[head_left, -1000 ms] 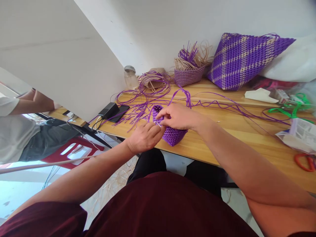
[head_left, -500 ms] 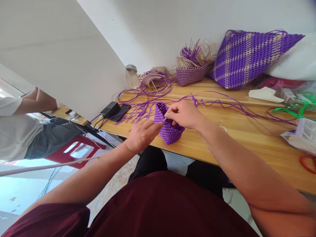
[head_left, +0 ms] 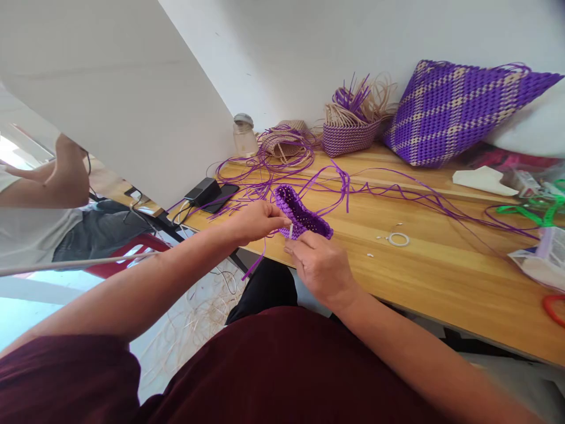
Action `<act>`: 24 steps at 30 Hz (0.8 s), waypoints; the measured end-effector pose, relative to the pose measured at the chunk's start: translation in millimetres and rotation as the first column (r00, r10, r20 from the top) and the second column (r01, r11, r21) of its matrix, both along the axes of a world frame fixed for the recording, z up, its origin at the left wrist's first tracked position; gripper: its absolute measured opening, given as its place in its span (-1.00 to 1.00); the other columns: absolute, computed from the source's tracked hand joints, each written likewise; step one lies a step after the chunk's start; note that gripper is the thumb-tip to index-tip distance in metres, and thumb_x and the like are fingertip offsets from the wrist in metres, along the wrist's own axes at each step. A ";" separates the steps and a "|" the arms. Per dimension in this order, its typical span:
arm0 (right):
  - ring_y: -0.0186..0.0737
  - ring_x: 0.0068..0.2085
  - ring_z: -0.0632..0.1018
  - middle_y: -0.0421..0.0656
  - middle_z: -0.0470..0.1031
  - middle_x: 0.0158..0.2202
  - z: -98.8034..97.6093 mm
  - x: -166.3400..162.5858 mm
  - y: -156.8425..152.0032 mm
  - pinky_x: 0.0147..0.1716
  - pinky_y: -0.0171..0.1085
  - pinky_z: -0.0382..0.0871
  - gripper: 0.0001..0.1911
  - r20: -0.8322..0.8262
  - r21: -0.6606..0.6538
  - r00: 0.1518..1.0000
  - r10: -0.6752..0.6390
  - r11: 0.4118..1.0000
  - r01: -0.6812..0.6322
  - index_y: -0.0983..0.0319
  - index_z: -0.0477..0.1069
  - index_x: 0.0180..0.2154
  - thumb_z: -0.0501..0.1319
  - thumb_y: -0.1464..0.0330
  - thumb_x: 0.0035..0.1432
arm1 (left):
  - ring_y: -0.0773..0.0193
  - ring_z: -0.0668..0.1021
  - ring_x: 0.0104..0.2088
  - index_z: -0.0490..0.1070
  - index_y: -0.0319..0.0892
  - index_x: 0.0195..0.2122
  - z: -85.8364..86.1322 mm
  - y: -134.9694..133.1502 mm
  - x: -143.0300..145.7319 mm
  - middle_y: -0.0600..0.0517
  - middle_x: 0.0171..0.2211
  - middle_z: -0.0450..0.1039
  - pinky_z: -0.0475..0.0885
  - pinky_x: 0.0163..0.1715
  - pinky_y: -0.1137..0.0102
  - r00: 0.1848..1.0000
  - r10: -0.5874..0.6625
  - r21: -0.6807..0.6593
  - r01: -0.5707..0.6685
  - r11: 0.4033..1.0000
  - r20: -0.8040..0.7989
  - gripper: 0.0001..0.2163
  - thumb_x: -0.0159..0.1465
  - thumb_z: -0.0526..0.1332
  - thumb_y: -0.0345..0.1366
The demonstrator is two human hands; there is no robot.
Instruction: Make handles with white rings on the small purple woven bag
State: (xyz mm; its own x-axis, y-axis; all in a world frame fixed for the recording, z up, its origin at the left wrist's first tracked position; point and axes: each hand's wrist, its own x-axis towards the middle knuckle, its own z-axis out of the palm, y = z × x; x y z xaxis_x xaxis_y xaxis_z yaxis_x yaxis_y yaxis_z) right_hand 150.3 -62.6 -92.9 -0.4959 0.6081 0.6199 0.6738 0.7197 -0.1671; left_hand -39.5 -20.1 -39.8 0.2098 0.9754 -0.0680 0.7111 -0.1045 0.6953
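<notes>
A small purple woven basket (head_left: 309, 218) stands tilted at the table's front edge, its open top facing up and its dark inside showing. Against its near wall is a short, thin white strip (head_left: 291, 231). My left hand (head_left: 256, 222) is closed in a pinch at the strip's upper end, beside the basket's left side. Closed as well, my right hand (head_left: 324, 268) is in front of the basket with its fingertips at the strip's lower end. The right fingers partly cover the basket's near side. A loose purple strand (head_left: 255, 266) hangs below my left hand.
Purple strands (head_left: 282, 156) are coiled at the back near a glass jar (head_left: 245, 138). A half-woven basket (head_left: 351, 135) and a large purple bag (head_left: 459, 112) stand by the wall. A white ring (head_left: 398, 239) lies right. Another person's arm (head_left: 66, 179) shows at left.
My right hand has come down and toward me, from over the basket to in front of it. The basket has turned, showing more of its opening. The white ring is now uncovered.
</notes>
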 end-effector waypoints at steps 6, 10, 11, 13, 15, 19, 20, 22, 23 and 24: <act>-0.14 -0.30 0.48 -0.05 0.57 -0.29 -22.9 -7.7 9.9 -0.31 -0.18 0.26 -0.75 0.167 0.107 0.986 -0.012 0.994 -0.006 0.26 0.55 -0.13 0.10 0.49 0.31 | 0.38 0.46 -0.51 0.60 -0.17 -0.46 0.6 -3.7 8.0 0.06 -0.54 0.53 0.36 -0.49 0.46 0.958 0.065 -0.186 -0.012 0.983 0.280 -0.85 0.06 0.38 -0.19; -0.12 -0.29 0.51 -0.03 0.58 -0.28 -28.1 -8.6 12.6 -0.27 -0.17 0.34 -0.74 0.159 0.065 0.987 0.035 0.997 -0.046 0.30 0.55 -0.11 0.10 0.52 0.28 | 0.34 0.51 -0.49 0.60 -0.17 -0.46 1.2 -10.2 13.7 0.06 -0.53 0.55 0.40 -0.45 0.44 0.986 0.050 -0.057 -0.041 0.998 0.162 -0.87 0.00 0.42 -0.24; -0.12 -0.26 0.52 -0.03 0.59 -0.25 -26.9 -7.1 12.3 -0.24 -0.18 0.36 -0.73 0.137 0.021 0.987 0.089 0.995 -0.093 0.30 0.54 -0.10 0.10 0.52 0.28 | 0.34 0.51 -0.50 0.59 -0.18 -0.46 1.1 -11.4 14.0 0.07 -0.53 0.55 0.40 -0.46 0.45 0.992 0.051 -0.008 -0.051 0.999 0.117 -0.87 0.02 0.41 -0.24; -0.17 -0.20 0.55 -0.05 0.60 -0.18 -18.7 -1.1 11.7 -0.18 -0.23 0.40 -0.73 0.044 -0.099 0.964 0.261 0.962 -0.256 0.26 0.54 -0.09 0.11 0.52 0.28 | 0.34 0.52 -0.50 0.59 -0.19 -0.44 0.6 -13.7 13.7 0.07 -0.52 0.56 0.39 -0.47 0.46 0.998 0.040 0.079 -0.043 0.996 0.041 -0.89 0.07 0.36 -0.25; -0.24 -0.17 0.56 -0.12 0.61 -0.15 -2.4 8.0 13.4 -0.14 -0.30 0.41 -0.74 -0.123 -0.193 0.920 0.373 0.900 -0.391 0.21 0.54 -0.14 0.13 0.54 0.25 | 0.33 0.54 -0.47 0.59 -0.18 -0.41 -0.9 -15.5 12.4 0.07 -0.50 0.58 0.38 -0.46 0.47 0.999 0.031 0.169 -0.024 0.985 -0.039 -0.89 0.11 0.33 -0.26; -0.28 -0.24 0.56 -0.16 0.60 -0.24 39.5 20.9 31.7 -0.19 -0.33 0.38 -0.70 -0.316 -0.263 0.930 0.186 0.925 -0.275 0.23 0.54 -0.25 0.09 0.60 0.14 | 0.29 0.58 -0.39 0.59 -0.14 -0.31 -7.5 -17.1 7.7 0.06 -0.39 0.61 0.39 -0.40 0.46 0.945 0.024 0.452 0.134 0.882 -0.327 -0.90 0.17 0.28 -0.34; -0.27 -0.24 0.55 -0.15 0.60 -0.24 47.5 20.7 39.5 -0.19 -0.31 0.37 -0.69 -0.295 -0.290 0.941 0.166 0.923 -0.254 0.24 0.54 -0.24 0.07 0.60 0.15 | 0.29 0.58 -0.38 0.57 -0.14 -0.29 -9.5 -17.1 6.2 0.05 -0.38 0.61 0.38 -0.40 0.45 0.907 0.026 0.525 0.220 0.822 -0.421 -0.89 0.20 0.25 -0.35; -0.25 -0.19 0.55 -0.13 0.60 -0.20 57.3 15.8 56.6 -0.14 -0.29 0.34 -0.67 -0.197 -0.343 0.946 0.256 0.886 -0.311 0.24 0.55 -0.18 0.07 0.58 0.18 | 0.30 0.56 -0.39 0.54 -0.16 -0.29 -12.8 -16.8 3.1 0.03 -0.38 0.58 0.37 -0.42 0.45 0.810 0.039 0.622 0.417 0.663 -0.585 -0.86 0.28 0.17 -0.37; -0.24 -0.18 0.54 -0.12 0.60 -0.20 59.3 12.0 65.0 -0.14 -0.28 0.33 -0.67 -0.134 -0.362 0.934 0.331 0.861 -0.357 0.24 0.56 -0.17 0.07 0.58 0.18 | 0.31 0.55 -0.40 0.53 -0.18 -0.29 -13.8 -16.5 1.5 0.02 -0.39 0.56 0.37 -0.42 0.45 0.766 0.049 0.645 0.503 0.576 -0.641 -0.84 0.32 0.13 -0.38; -0.24 -0.19 0.53 -0.12 0.59 -0.22 59.7 8.0 72.7 -0.15 -0.29 0.31 -0.67 -0.068 -0.376 0.914 0.400 0.838 -0.395 0.24 0.56 -0.19 0.07 0.58 0.18 | 0.32 0.54 -0.40 0.51 -0.19 -0.28 -14.3 -16.3 -0.1 0.01 -0.39 0.55 0.36 -0.42 0.45 0.730 0.057 0.653 0.571 0.497 -0.681 -0.82 0.35 0.10 -0.40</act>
State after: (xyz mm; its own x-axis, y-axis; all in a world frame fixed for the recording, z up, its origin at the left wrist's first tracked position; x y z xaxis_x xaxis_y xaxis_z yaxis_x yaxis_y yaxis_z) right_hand 158.3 10.1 -33.2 -0.7511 0.5416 0.3776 0.3476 0.8106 -0.4712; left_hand -39.6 -36.4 -54.2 0.6849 0.5552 0.4719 0.7203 -0.6138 -0.3232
